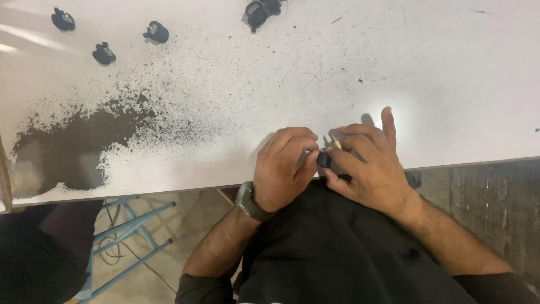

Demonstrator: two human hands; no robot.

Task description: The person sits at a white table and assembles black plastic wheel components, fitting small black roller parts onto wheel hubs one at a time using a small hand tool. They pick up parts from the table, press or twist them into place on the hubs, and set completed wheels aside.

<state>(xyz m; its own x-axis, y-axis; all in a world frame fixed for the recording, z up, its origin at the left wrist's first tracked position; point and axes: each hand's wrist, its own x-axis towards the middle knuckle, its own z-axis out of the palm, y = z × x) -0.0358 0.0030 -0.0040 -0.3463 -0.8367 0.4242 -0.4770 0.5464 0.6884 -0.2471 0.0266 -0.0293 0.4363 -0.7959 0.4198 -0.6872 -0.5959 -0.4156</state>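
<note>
We see the left hand (pixel 283 168) curled, its fingertips pinching a small black part (pixel 323 159) at the near edge of the worktop (pixel 427 79). The right hand (pixel 368 166) meets it from the other side: thumb and bent fingers press on the same part, while the index finger points away, free of it. A thin pale pin or wire end (pixel 336 143) sticks up between the right fingers, just beside the part; we cannot tell what it belongs to. A dark watch (pixel 247 201) sits on the left wrist.

We judge that the step in hand is fitting or working the pin at the small part, both hands steadying it. The next move seems to call for a firm pinch and fine alignment, since the piece is tiny and mostly hidden.

Further out, black powdery grime (pixel 84 135) spreads across the worktop's left side. Well apart, near the far edge, lie three small black pieces (pixel 104 54) and a larger black one (pixel 260 11). A blue stool frame (pixel 132 225) stands below
</note>
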